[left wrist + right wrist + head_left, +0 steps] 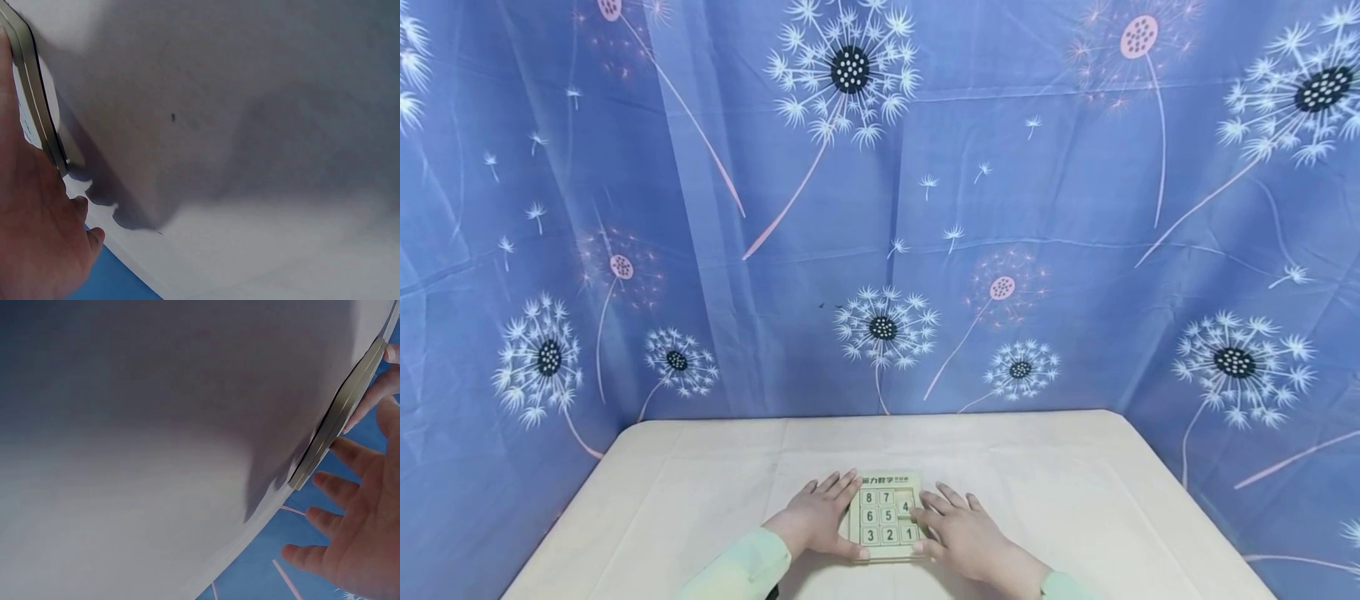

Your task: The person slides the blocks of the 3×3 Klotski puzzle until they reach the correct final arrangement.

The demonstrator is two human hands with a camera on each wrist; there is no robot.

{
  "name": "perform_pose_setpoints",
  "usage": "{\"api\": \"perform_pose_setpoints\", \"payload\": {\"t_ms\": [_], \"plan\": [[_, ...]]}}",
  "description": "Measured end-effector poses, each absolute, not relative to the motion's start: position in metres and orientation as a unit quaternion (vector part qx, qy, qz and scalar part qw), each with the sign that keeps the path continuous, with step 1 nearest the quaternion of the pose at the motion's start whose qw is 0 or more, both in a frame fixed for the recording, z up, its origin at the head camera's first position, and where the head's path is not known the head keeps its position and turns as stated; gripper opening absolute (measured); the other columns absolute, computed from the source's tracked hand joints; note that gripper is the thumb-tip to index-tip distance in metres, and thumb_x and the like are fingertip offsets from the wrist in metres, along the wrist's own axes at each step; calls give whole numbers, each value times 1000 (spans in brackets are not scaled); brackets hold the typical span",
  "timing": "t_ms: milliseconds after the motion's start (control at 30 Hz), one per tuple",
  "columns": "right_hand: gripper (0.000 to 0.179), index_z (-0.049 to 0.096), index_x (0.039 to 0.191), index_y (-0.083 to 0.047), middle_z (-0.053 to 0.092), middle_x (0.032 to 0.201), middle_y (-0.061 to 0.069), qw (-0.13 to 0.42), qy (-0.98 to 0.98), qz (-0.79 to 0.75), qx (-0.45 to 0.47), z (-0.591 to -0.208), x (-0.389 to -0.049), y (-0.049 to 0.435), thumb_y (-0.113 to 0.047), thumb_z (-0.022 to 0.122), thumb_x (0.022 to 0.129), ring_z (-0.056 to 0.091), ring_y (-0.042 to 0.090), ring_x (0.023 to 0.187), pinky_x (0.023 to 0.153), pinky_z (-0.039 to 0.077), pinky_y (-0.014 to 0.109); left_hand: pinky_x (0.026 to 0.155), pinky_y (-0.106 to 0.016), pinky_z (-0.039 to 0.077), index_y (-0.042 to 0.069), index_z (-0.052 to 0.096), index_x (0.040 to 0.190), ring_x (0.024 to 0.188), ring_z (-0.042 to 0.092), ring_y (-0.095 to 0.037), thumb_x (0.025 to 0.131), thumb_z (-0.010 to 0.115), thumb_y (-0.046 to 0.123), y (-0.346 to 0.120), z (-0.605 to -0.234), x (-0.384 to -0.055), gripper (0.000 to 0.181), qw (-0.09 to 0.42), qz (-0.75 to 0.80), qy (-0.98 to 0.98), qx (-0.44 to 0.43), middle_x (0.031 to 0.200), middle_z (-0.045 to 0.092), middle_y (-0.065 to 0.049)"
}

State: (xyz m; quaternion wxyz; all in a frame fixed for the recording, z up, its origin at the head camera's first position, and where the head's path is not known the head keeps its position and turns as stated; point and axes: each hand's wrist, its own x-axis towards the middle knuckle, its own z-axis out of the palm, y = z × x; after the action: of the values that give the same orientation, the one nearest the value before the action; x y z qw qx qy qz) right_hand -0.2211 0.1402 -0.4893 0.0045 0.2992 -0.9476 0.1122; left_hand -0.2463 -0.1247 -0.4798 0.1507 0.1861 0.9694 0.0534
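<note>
A pale-green number sliding puzzle (887, 551) lies flat on the table between my hands, its title strip at the far side. Tile 4 (906, 507) sits partway between the top and middle rows of the right column, with a gap above it. My left hand (814, 521) holds the board at its left side, index finger at the upper corner and thumb at the lower one. My right hand (966, 535) has its index fingertip at tile 4 and its thumb by the lower right corner. Both wrist views show the puzzle's edge (39, 94) from the side.
A cream cloth covers the table (715, 458). Behind it and along both sides hangs a blue curtain (805, 317) with a dandelion print. Shadows of the hands fall across the tabletop in both wrist views.
</note>
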Motion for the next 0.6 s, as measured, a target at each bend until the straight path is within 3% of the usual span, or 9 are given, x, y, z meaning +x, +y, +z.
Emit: {"api": "perform_pose_setpoints", "payload": {"t_ms": [600], "plan": [[58, 65, 137, -12, 57, 150, 18, -12, -951, 131, 280, -488, -228, 136, -54, 61, 96, 46, 48, 144, 107, 38, 81, 131, -51, 27, 15, 32, 161, 158, 30, -28, 78, 71, 76, -123, -481, -246, 110, 143, 35, 971, 189, 171, 30, -2]]}}
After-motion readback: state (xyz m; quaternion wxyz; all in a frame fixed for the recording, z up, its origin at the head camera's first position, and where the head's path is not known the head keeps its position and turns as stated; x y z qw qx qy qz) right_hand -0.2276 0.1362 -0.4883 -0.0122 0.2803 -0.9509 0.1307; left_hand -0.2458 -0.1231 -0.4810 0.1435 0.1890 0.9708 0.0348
